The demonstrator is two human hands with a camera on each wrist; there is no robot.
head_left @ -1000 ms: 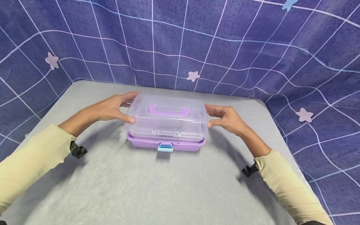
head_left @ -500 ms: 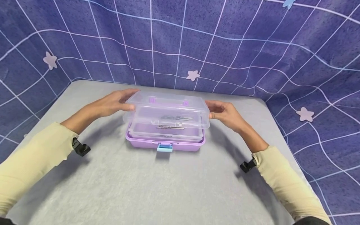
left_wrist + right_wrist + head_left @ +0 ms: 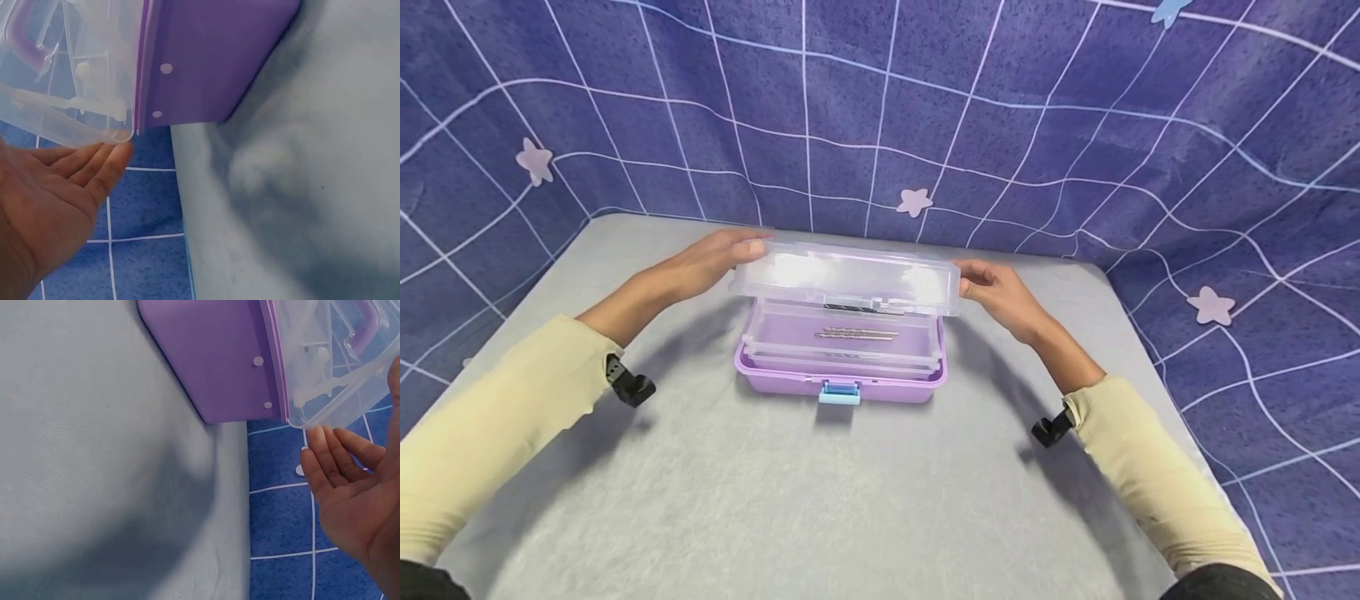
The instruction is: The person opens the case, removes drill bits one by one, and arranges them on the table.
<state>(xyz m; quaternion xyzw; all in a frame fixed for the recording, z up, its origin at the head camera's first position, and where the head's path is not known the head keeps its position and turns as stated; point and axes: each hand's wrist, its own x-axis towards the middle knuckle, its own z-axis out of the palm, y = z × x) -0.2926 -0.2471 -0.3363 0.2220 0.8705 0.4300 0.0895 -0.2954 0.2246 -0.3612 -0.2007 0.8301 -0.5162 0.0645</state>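
A blue checked cloth [image 3: 850,125] hangs behind a grey table [image 3: 850,500], and on that table, toward its far side, sits the purple box [image 3: 775,385], its base in the same spot as a second ago. What has changed is the clear lid [image 3: 850,275]: it has swung up and back, well past where it lay over the base, and now leans away from the person. The left hand [image 3: 707,258] is at one end of it and the right hand [image 3: 1003,296] at the other, both with fingers nearly straight, fingertips touching the lid's ends rather than wrapped round them. With the lid raised, the upper tray [image 3: 782,329] is bared at the front; its back part is hidden from me. I'd judge the opening well along but not finished, as both hands are on the lid. The handle [image 3: 370,328] has dropped from the head view, though both wrist views show it. The blue latch [image 3: 839,393] hangs undone, and thin metal rods [image 3: 856,333] lie uncovered in the tray.
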